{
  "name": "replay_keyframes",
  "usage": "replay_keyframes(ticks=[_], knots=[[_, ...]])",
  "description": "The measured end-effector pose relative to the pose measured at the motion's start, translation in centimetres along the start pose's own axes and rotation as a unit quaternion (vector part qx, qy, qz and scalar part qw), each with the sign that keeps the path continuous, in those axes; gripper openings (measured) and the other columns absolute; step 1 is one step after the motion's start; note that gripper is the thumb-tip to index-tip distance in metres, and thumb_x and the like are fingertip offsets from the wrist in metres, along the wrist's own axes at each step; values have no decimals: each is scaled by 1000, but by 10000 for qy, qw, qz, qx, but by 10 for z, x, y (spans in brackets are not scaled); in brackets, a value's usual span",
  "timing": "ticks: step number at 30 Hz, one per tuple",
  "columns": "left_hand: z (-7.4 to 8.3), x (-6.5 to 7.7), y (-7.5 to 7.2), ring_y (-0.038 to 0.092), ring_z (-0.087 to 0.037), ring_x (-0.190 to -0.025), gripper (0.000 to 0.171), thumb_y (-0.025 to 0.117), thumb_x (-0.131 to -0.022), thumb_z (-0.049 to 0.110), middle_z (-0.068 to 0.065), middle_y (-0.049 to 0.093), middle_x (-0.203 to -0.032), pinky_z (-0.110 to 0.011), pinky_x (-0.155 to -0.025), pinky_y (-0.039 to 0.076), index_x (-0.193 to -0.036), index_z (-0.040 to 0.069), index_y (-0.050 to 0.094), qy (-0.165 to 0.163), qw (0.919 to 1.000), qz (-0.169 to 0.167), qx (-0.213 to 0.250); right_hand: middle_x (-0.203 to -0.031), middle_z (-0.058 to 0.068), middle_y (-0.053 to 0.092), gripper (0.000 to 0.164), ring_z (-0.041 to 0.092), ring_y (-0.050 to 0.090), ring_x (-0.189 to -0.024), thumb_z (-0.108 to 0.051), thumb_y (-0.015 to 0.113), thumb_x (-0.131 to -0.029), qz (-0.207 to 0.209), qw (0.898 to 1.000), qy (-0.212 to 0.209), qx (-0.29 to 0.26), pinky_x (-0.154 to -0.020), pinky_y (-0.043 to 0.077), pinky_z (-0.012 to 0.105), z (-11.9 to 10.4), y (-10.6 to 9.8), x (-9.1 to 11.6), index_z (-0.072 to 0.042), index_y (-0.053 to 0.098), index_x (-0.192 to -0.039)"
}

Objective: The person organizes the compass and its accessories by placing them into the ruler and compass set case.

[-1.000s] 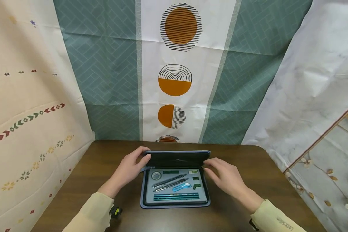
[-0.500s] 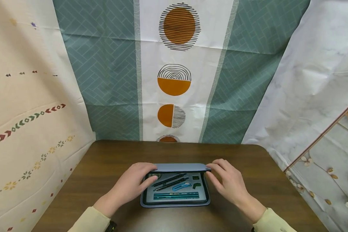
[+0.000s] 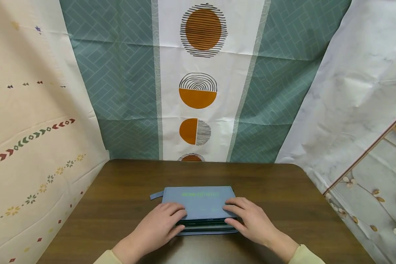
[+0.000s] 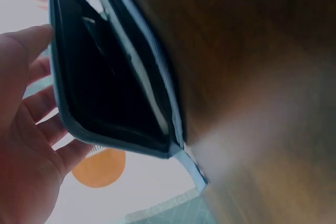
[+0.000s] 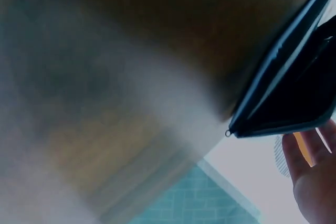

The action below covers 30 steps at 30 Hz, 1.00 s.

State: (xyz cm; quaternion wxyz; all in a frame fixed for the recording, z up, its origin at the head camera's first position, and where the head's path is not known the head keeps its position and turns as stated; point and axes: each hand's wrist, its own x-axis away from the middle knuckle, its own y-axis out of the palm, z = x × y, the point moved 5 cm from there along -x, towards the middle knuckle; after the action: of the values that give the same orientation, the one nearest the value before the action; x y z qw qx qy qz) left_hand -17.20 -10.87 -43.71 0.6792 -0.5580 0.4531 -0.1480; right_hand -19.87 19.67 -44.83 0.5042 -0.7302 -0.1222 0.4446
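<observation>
A blue zip-up pencil case point(image 3: 198, 207) with pale green lettering lies on the table in the head view, its lid lowered most of the way. A narrow dark gap shows along the front; the contents are largely hidden. My left hand point(image 3: 158, 227) holds the lid's left front corner, fingers on top and thumb at the front edge. My right hand point(image 3: 250, 220) grips the right front corner likewise. The left wrist view shows the lid's black lining point(image 4: 100, 87) tilted over the base. In the right wrist view a small ring point(image 5: 228, 133) sits at the hinge corner.
The case rests on a brown wooden table point(image 3: 277, 190). A blue strap point(image 3: 156, 195) sticks out from its back left corner. Behind stands a green and white patterned curtain point(image 3: 128, 91), with further cloths hanging at left and right.
The raised lid has swung forward and down in both hands, covering the pencils, compasses and blue cutter in the case. Both hands have come nearer to the front edge.
</observation>
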Motion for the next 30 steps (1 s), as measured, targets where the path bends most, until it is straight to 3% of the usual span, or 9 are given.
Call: replay_keyframes(ticks=[8,18,22,27,30], knots=[[18,5,19,68,-23,-122,45,90,-95,34,-3,70,-137,-46,-96,61,-134,20,71,369,9975,-119,-593,-134,-4,71,32,15,68,-120,-37,82,-102,-184,9995,-248,46,-90,63,42,-8,12,11,-20,79,-129],[24,-2,32,67,-25,-123,56,92,-93,33,-6,68,-139,-41,-88,63,-143,23,67,132,9928,-795,-881,-129,-7,71,26,13,68,-115,-28,88,-97,-284,9988,-372,132,-89,63,39,-8,20,15,-21,81,-121],[28,-9,33,66,-24,-118,49,85,-99,22,-4,67,-138,-40,-81,62,-144,23,66,-84,9883,-1157,-986,-128,-6,71,26,12,67,-113,-27,89,-97,-313,9987,-395,122,-88,63,38,-6,20,13,-22,81,-121],[32,-18,34,62,-22,-96,42,82,-99,16,-2,67,-122,-36,-63,52,-138,25,70,-204,9819,-1200,-1451,-127,-7,70,25,11,66,-112,-27,88,-97,-429,9982,-416,68,-88,61,36,-5,20,8,-22,80,-120],[33,-22,35,64,-24,-98,42,84,-98,17,-4,67,-127,-36,-64,54,-137,27,72,-196,9796,-1236,-1572,-127,-9,69,24,11,65,-111,-27,88,-98,-547,9976,-412,53,-88,61,35,-4,20,7,-23,80,-120]])
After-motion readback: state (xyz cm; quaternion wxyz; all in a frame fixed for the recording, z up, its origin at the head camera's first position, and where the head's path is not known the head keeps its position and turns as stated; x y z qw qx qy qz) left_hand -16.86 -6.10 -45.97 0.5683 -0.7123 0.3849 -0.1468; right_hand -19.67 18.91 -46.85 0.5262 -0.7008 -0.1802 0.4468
